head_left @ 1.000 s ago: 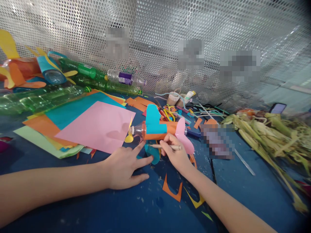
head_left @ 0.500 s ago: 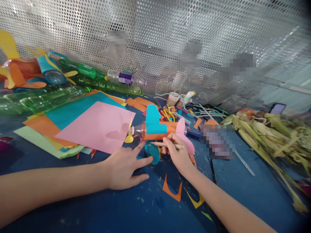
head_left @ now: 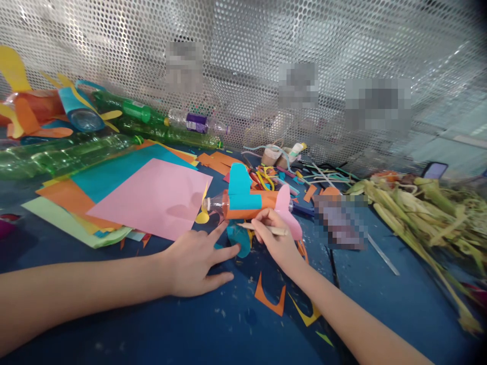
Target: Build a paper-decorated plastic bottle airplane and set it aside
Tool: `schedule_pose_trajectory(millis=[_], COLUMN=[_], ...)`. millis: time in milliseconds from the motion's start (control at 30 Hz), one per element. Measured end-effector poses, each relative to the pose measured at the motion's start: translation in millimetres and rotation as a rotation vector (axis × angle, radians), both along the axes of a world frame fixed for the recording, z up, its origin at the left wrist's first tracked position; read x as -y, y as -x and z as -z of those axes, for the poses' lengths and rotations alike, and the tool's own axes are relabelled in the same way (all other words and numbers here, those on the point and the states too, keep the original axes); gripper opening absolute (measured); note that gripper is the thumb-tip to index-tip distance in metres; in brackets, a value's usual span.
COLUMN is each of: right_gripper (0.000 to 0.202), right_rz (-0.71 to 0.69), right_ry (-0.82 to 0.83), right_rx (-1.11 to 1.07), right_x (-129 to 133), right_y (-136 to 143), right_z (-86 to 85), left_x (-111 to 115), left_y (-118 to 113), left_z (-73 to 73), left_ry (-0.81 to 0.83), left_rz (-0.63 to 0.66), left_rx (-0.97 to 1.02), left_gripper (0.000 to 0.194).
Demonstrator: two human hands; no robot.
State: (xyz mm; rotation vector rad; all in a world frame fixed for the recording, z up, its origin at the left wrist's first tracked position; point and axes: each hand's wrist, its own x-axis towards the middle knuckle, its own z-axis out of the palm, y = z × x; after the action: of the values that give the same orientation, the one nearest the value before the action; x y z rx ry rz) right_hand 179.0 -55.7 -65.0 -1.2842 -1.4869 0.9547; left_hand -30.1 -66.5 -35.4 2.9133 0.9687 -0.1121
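Note:
A plastic bottle made up as an airplane (head_left: 269,198) lies on its side, wrapped in orange paper. It has a blue paper wing (head_left: 239,178) on top, a pink paper tail (head_left: 288,218) at the right and a yellow propeller (head_left: 202,215) by the cap. Below the bottle a darker blue wing (head_left: 239,239) rests near the table. My left hand (head_left: 200,262) has its fingers spread, the tips against this lower wing and close to the bottle. My right hand (head_left: 274,235) pinches a pale wooden pencil (head_left: 277,230), its tip pointing left beside the lower wing.
Stacked coloured paper with a pink sheet (head_left: 152,197) on top lies left. Green bottles (head_left: 87,157) and another paper-decorated bottle (head_left: 34,109) stand behind it. Orange scraps (head_left: 271,299) lie in front, scissors (head_left: 264,180) behind the bottle, dried husks (head_left: 426,213) at right, perforated metal (head_left: 243,61) at the back.
My right hand and the pencil have shifted very slightly. My left hand and the bottle airplane stay in place.

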Motion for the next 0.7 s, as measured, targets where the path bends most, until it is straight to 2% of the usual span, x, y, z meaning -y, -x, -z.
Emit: schedule_pose_trajectory(millis=[700], right_gripper=[0.021], right_rz=[0.006], right_ry=[-0.039], right_rx=[0.119], right_x=[-1.9], right_y=[-3.5], right_z=[4.6], left_x=[0.6], left_y=[-0.7], left_z=[0.6], left_ry=[-0.010], left_rz=[-0.006], left_rx=[0.001], left_gripper=[0.051])
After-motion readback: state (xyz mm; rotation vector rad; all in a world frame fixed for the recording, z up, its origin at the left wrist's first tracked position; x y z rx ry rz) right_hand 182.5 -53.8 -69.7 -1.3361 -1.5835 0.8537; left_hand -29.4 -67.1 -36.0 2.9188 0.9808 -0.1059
